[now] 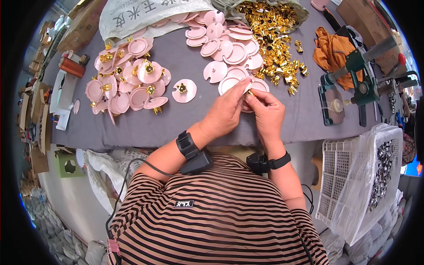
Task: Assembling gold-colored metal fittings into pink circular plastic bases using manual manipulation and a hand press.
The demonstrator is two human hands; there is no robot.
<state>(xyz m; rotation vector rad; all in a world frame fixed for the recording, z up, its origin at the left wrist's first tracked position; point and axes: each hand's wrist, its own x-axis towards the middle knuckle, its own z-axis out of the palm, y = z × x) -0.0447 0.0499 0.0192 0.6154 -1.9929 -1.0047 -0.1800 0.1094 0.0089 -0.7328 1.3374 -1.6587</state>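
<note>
Both my hands meet over the near edge of the pile of pink plastic discs [235, 53]. My left hand [223, 110] is closed on a pink disc, mostly hidden by the fingers. The fingertips of my right hand [268, 115] pinch a small gold metal clip [251, 92] against it. Just left of my hands, a single pink disc with a gold clip at its middle [184, 91] lies on the grey cloth. Farther left is a heap of pink discs fitted with gold clips [128, 81]. Loose gold clips [271, 44] spill from a sack at the back.
A white woven sack [145, 15] lies at the back. To the right are a green hand press [353, 79] and an orange cloth [333, 51]. A white plastic crate [335, 176] with metal parts stands below the table's right side. An orange-brown roll [72, 66] sits far left.
</note>
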